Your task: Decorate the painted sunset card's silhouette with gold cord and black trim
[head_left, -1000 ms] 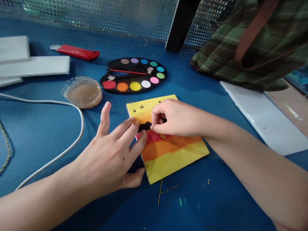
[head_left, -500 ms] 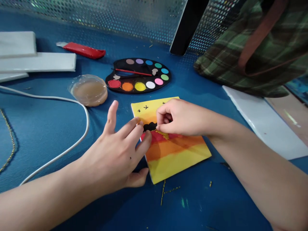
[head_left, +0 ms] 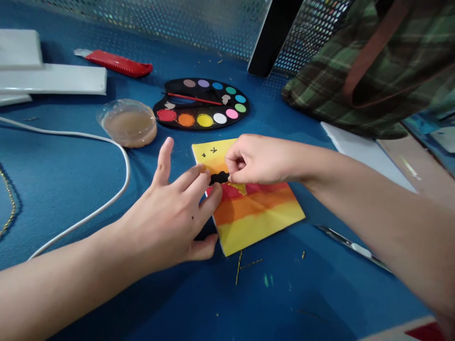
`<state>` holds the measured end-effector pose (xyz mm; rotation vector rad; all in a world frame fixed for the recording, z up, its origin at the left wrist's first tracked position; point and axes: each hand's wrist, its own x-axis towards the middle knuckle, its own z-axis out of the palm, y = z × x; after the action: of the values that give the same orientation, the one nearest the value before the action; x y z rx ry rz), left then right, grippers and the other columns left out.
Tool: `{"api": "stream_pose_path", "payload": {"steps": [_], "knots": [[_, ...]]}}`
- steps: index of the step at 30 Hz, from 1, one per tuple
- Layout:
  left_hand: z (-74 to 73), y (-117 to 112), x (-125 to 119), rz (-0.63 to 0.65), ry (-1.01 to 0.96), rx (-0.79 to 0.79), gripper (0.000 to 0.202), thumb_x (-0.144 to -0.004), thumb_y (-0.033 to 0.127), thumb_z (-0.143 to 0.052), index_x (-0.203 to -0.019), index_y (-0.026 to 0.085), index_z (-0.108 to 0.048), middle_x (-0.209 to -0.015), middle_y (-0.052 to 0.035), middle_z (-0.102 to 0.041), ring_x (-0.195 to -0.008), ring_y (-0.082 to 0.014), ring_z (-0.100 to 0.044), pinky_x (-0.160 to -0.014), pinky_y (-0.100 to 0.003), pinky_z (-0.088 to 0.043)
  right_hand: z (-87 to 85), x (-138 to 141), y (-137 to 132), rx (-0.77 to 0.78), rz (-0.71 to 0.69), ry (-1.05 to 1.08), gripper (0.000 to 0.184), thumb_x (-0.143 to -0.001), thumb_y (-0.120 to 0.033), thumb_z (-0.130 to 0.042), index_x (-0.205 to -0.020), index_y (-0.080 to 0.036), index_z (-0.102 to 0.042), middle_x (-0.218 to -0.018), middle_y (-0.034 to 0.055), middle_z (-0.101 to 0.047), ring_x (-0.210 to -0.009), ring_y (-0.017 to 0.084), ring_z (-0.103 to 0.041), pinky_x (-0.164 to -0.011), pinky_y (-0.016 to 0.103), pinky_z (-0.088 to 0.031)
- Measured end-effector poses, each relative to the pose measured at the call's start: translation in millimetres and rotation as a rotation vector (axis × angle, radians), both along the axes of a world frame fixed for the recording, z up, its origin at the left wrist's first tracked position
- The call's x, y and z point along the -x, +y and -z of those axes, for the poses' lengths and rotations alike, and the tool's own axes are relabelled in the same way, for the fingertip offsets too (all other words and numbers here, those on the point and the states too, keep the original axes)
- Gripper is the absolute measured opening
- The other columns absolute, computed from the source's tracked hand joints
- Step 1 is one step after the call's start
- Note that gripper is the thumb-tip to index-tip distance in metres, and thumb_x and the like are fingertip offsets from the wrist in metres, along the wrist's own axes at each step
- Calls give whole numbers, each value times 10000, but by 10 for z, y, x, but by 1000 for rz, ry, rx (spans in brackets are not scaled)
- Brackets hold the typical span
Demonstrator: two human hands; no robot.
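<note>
A small painted canvas (head_left: pixel 261 218) lies tilted on the blue table, banded in yellow, orange and red, with a black wavy shape (head_left: pixel 219 178) and small black bird marks. Gold cord (head_left: pixel 241 189) lies on the red band, just under the black shape. My right hand (head_left: pixel 263 158) is pinched closed at the black shape's lower edge, with a thin bit of gold cord at its fingertips; the fingers hide most of it. My left hand (head_left: pixel 177 208) has its fingers apart. Several fingertips rest on the canvas's left side, its thumb is near the lower left edge, and the little finger points up.
Behind the canvas are a paint palette (head_left: pixel 202 121) with a red brush (head_left: pixel 195 98), a cup of murky water (head_left: pixel 128 125) and a red cutter (head_left: pixel 117 63). A craft knife (head_left: pixel 351 245) lies by my right forearm. A white cable (head_left: pixel 126 180) curves at left; a plaid bag (head_left: pixel 320 90) stands right.
The view has shifted, so things sit slightly higher in it. More of the craft knife shows beside my right forearm. Both hands keep nearly the same place on the canvas.
</note>
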<state>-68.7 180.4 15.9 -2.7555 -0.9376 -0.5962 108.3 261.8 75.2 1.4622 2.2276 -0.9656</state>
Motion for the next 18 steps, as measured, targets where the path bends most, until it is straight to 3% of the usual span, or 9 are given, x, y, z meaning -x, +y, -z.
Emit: {"api": "stream_pose_path", "payload": {"steps": [7, 18], "knots": [[-15, -1, -4, 2, 12, 10, 438, -825, 304, -383, -1069, 52, -646, -963, -209, -661, -961, -345, -642, -975, -825, -217, -17, 27, 44, 0, -32, -38, 144, -658, -82, -575, -550, -173, -551, -469, -22, -477, -419, 68, -365, -426, 252, -196], [24, -2, -8, 1, -26, -14, 442, -831, 308, -382, -1074, 56, -652, -966, -211, -667, -1002, -362, -636, -965, -820, -249, -20, -95, -40, 35, 59, 137, 114, -684, -92, -565, -603, -162, -526, -533, -37, -534, -461, 60, -461, -421, 193, -317]]}}
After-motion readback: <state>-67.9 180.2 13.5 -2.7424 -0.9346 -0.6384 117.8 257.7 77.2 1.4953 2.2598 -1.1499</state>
